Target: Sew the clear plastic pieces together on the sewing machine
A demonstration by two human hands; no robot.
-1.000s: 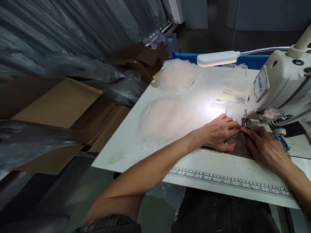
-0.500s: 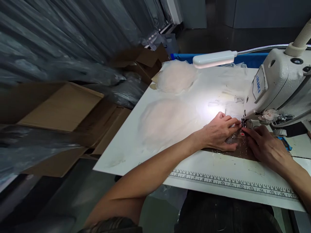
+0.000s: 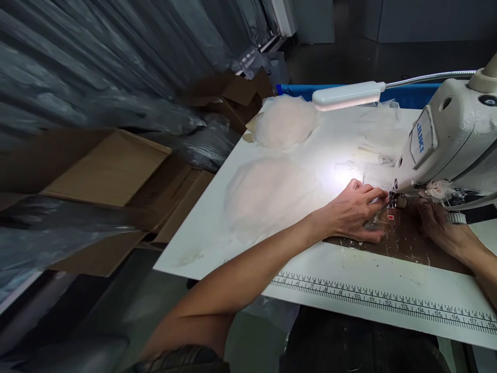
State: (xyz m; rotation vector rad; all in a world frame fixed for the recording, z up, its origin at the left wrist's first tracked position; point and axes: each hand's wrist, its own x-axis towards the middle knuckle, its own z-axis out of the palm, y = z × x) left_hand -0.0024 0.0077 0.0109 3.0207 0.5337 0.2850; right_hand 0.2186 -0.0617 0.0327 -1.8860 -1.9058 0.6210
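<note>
My left hand (image 3: 359,212) presses its bent fingers on thin sheer fabric (image 3: 373,224) beside the needle and presser foot (image 3: 393,199) of a white sewing machine (image 3: 452,127). Its thumb is spread toward me. On the other side of the foot, my right hand (image 3: 437,225) reaches in under the machine head. The head and a knob hide its fingertips, so whatever they touch does not show. Beneath both hands lies a brown plate (image 3: 411,241) with thread scraps on it. A small red-and-white mark (image 3: 391,217) sits just in front of the foot.
Two pale sheer fabric piles (image 3: 267,194) spread over the white table (image 3: 186,248), whose front edge bears a printed ruler (image 3: 349,295). A white lamp (image 3: 347,97) hangs above on a flexible arm. Open cardboard boxes (image 3: 108,168) and plastic sheeting (image 3: 77,77) stand left.
My right hand has moved from in front of the presser foot to its right side, under the machine head, uncovering more brown plate. My left hand stays by the foot. The view has shifted slightly.
</note>
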